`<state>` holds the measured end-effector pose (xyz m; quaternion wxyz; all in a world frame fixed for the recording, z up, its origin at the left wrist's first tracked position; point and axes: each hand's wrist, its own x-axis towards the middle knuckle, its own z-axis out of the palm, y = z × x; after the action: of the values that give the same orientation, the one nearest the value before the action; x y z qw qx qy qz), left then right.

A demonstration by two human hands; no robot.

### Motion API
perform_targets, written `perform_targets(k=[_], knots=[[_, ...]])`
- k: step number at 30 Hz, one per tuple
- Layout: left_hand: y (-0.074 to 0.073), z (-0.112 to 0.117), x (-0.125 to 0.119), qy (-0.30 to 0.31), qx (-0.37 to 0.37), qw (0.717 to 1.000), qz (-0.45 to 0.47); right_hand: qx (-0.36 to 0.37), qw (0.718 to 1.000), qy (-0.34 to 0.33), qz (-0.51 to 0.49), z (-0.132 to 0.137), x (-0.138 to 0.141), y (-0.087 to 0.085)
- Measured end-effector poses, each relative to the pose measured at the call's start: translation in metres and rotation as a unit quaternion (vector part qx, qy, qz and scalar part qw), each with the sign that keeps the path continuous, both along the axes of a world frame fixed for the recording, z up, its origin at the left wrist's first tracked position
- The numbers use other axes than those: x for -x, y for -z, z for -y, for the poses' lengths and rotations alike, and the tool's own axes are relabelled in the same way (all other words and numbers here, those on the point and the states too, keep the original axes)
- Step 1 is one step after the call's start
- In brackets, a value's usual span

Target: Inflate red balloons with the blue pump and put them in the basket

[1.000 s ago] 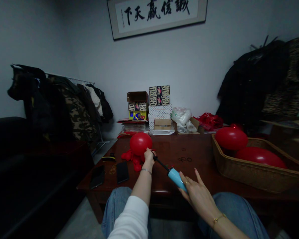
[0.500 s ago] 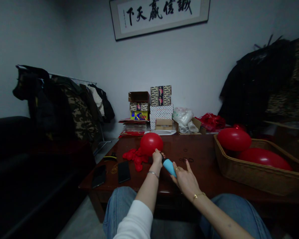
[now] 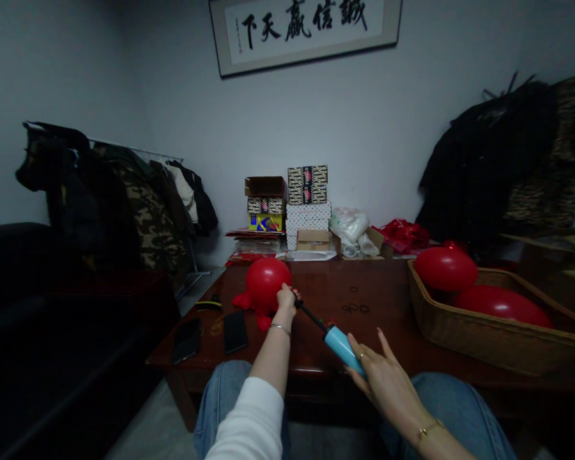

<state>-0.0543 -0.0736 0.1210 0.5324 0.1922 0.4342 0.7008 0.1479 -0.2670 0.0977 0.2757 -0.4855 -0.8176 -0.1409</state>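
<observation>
My left hand [image 3: 286, 299] is closed around the neck of a part-inflated red balloon [image 3: 263, 280], pinching it onto the black nozzle end of a hand pump. The pump's blue barrel [image 3: 342, 346] rests in my right hand [image 3: 382, 377], which grips it from below with some fingers spread. The black rod between nozzle and barrel is drawn out. A heap of flat red balloons [image 3: 249, 304] lies on the dark wooden table [image 3: 345, 284] just under the inflated one.
Two phones [image 3: 211, 335] lie at the table's left front. A wicker basket [image 3: 489, 329] on the right holds inflated red balloons [image 3: 445, 268]. Stacked boxes [image 3: 294, 207], bags and red packets line the far edge. Rubber bands [image 3: 354, 307] lie mid-table. Clothes racks stand on both sides.
My right hand has pulled the blue barrel back toward me, drawing the rod out after having pushed it in half a second ago. The balloon shifted left with my left hand.
</observation>
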Motion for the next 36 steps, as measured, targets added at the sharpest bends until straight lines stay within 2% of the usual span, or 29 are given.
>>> perform_targets(k=[7, 16, 21, 28, 36], knots=[[0.001, 0.0, -0.007, -0.003, 0.0, 1.0, 0.007, 0.004, 1.0, 0.019, 0.018, -0.004, -0.001, -0.003], [0.011, 0.004, -0.032, 0.036, 0.0, 0.999, 0.021, 0.011, 0.994, 0.083, 0.07, -0.038, 0.04, -0.022], [0.013, 0.009, -0.032, 0.037, 0.011, 0.999, 0.005, 0.012, 0.994, 0.087, 0.063, -0.042, 0.05, -0.019], [0.02, 0.009, -0.028, 0.039, 0.02, 0.999, 0.009, 0.002, 0.997, 0.061, 0.042, -0.026, 0.035, -0.007], [0.012, 0.006, -0.017, 0.029, 0.012, 0.999, 0.019, 0.003, 1.0, 0.027, 0.011, 0.0, 0.004, 0.005]])
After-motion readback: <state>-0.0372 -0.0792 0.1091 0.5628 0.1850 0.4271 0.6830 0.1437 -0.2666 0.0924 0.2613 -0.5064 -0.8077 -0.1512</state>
